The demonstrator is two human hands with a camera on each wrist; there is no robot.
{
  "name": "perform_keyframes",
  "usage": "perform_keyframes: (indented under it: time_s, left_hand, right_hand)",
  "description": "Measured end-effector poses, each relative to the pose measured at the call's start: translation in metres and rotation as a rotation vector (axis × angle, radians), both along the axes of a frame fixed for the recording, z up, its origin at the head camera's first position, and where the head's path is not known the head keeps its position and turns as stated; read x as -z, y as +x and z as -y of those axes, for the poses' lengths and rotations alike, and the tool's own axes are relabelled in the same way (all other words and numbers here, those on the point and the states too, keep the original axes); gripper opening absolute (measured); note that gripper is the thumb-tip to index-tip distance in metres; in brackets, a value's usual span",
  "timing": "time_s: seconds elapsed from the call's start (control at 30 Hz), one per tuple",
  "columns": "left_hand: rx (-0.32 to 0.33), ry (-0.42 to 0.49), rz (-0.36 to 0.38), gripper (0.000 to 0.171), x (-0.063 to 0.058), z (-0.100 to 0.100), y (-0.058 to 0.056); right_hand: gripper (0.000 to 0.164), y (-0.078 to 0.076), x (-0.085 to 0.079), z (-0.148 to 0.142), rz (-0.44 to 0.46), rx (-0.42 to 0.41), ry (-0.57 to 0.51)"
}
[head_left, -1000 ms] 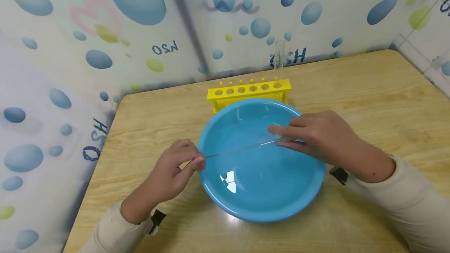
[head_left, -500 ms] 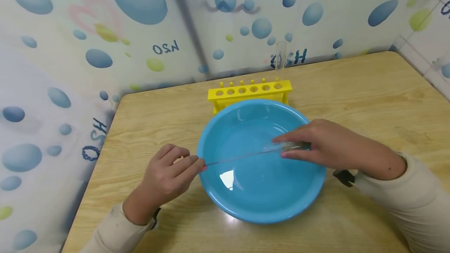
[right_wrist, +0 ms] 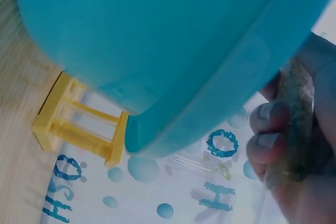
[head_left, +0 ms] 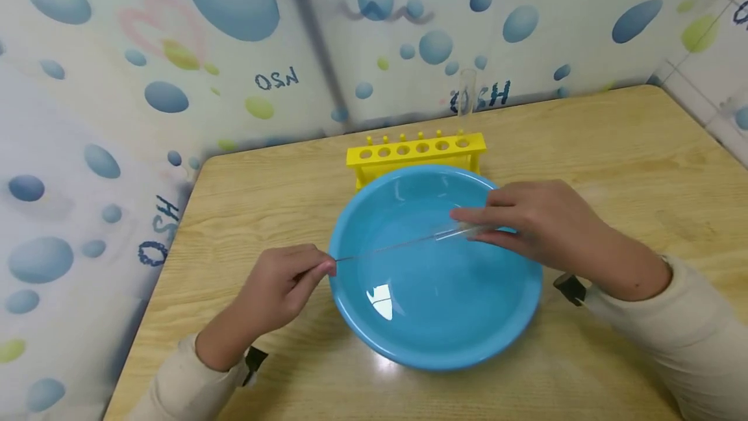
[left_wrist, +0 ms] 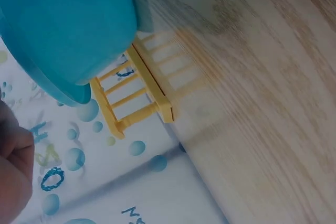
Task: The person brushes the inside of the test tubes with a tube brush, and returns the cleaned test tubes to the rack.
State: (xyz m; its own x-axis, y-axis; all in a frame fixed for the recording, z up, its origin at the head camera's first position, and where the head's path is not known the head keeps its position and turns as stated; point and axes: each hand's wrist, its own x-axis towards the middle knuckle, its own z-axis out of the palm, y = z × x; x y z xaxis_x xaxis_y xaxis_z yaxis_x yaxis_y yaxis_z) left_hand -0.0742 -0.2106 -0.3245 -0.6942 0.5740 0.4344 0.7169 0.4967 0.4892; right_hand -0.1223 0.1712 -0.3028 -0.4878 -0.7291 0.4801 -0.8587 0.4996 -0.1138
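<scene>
Over the blue basin (head_left: 438, 363), my left hand (head_left: 283, 288) pinches the end of a thin wire handle (head_left: 382, 249) at the basin's left rim. The wire runs into the mouth of a clear glass test tube (head_left: 447, 234). My right hand (head_left: 540, 229) grips that tube between thumb and fingers, tilted almost flat above the water. In the right wrist view, bristles of a test tube brush (right_wrist: 298, 114) show inside the glass within the fingers. The left wrist view catches only part of my left hand (left_wrist: 16, 166), with the wire out of sight.
Behind the basin stands a yellow test tube rack (head_left: 416, 151), partly hidden by the rim. An upright clear tube (head_left: 466, 93) stands in its rightmost hole. The wooden table (head_left: 251, 206) meets a patterned wall (head_left: 234, 63) at the back and left.
My right hand with the test tube dipped toward me, then moved back up and away. My left hand turned on the wire and turned back, ending slightly farther left.
</scene>
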Motion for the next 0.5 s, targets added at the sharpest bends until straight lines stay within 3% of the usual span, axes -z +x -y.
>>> perform_keyframes:
  time_s: [0.07, 0.13, 0.17, 0.3, 0.4, 0.5]
  left_hand:
    - [-0.003, 0.013, 0.036, 0.013, 0.001, 0.002, -0.002]
    - [-0.002, -0.019, -0.023, 0.014, 0.002, 0.003, -0.005]
    - [-0.005, -0.049, -0.078, 0.018, 0.002, 0.003, -0.006]
    - [-0.020, -0.158, -0.371, 0.037, 0.003, 0.002, -0.008]
    - [-0.030, -0.183, -0.554, 0.036, 0.002, 0.001, -0.008]
    - [-0.035, -0.181, -0.682, 0.033, 0.001, 0.000, -0.008]
  right_hand:
    - [0.042, -0.001, 0.000, -0.001, -0.030, -0.001, -0.011]
    - [0.049, -0.001, -0.001, -0.001, 0.020, -0.006, -0.011]
    - [0.055, -0.001, -0.001, -0.001, 0.074, -0.010, -0.003]
    - [0.045, 0.000, -0.004, -0.002, 0.358, 0.001, 0.071]
    - [0.042, 0.000, -0.008, -0.002, 0.521, 0.032, 0.137]
    - [0.041, 0.000, -0.010, -0.002, 0.618, 0.053, 0.181]
